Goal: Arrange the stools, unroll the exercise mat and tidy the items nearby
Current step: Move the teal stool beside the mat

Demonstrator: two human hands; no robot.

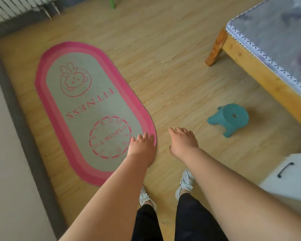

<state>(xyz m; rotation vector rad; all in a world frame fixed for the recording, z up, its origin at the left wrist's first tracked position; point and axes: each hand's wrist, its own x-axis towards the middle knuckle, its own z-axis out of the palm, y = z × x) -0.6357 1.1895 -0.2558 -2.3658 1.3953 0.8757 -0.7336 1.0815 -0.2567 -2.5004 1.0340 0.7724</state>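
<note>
The mat [87, 108] lies flat and fully unrolled on the wooden floor [172, 70], its long side close along the grey strip at the wall; no corner looks lifted, so I judge that part done; the stool [231, 119] seems to be what's next. It stands apart from the mat, off to my right, near the bed [261, 70] and not under it; its seat seems to face up, though from this angle I cannot be sure all its legs are down.

To do this well I would step round the mat's end rather than across it, so that my shoes [185, 183] do not scuff or shift it; then bend at the knees, take the stool by the rim of the seat, and lift it rather than drag it over the boards; the white box [292, 173] with the dark handle sits close on my right, so I should mind it as I turn.

Both my arms are stretched out ahead of me; my left hand [142, 146] shows over the near edge of the mat, but whether it touches it I cannot tell; my right hand [182, 141] hangs over bare floor between mat and stool. The fingers of both droop, loosely bent and slightly apart; neither hand holds anything.
</note>
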